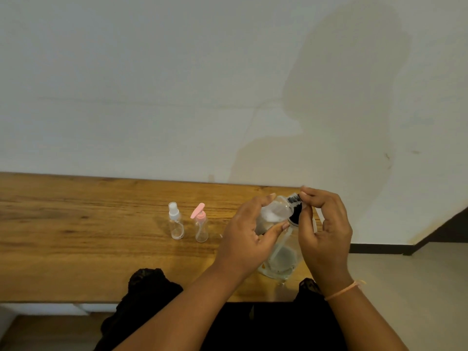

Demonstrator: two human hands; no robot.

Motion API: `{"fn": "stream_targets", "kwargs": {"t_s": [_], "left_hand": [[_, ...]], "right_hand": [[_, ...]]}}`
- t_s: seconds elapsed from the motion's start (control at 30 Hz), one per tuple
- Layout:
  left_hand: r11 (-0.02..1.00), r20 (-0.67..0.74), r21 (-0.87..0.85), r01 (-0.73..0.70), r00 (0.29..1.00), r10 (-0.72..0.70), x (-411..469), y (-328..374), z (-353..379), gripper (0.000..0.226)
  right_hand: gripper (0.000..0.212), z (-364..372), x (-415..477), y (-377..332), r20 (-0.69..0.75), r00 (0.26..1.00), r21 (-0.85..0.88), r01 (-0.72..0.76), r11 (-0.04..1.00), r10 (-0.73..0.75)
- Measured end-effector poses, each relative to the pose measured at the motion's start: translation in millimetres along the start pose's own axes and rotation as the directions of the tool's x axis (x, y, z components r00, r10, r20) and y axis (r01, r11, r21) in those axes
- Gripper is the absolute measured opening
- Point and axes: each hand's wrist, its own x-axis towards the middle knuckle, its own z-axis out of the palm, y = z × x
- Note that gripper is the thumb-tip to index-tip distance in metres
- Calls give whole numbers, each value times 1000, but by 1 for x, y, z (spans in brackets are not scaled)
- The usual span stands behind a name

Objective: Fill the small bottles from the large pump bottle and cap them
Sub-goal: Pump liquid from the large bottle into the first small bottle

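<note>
On wooden table (76, 224), upright large bottle (281, 259), left hand (249, 234) cupping it, right hand (324, 231) pinching its top.

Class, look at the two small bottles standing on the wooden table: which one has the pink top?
The small bottle with the pink pump top, the one standing nearer the hands. The other small bottle, farther to the left, has a white spray top.

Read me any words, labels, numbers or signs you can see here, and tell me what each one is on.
No text here can be read.
Large pump bottle: a black and white tag or label near its top, pinched by the right hand, shows markings too blurred to read.
Small spray bottle: no print visible.
Small pink-pump bottle: no print visible.
Wall and wooden table: no signs.
</note>
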Motion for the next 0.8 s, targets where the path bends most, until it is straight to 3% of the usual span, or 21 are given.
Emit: {"fn": "stream_targets", "kwargs": {"t_s": [0.23, 0.47, 0.8], "left_hand": [[997, 55, 74, 12, 998, -16, -1, -6, 1, 39], [1000, 26, -3, 4, 1000, -4, -1, -2, -1, 40], [999, 46, 47, 18, 999, -20, -1, -10, 4, 38]], "right_hand": [[14, -1, -6, 10, 39, 999, 46, -32, 998, 30], [15, 1, -1, 0, -7, 1000, 37, -13, 999, 13], [14, 1, -5, 11, 27, 999, 58, -24, 998, 23]]}}
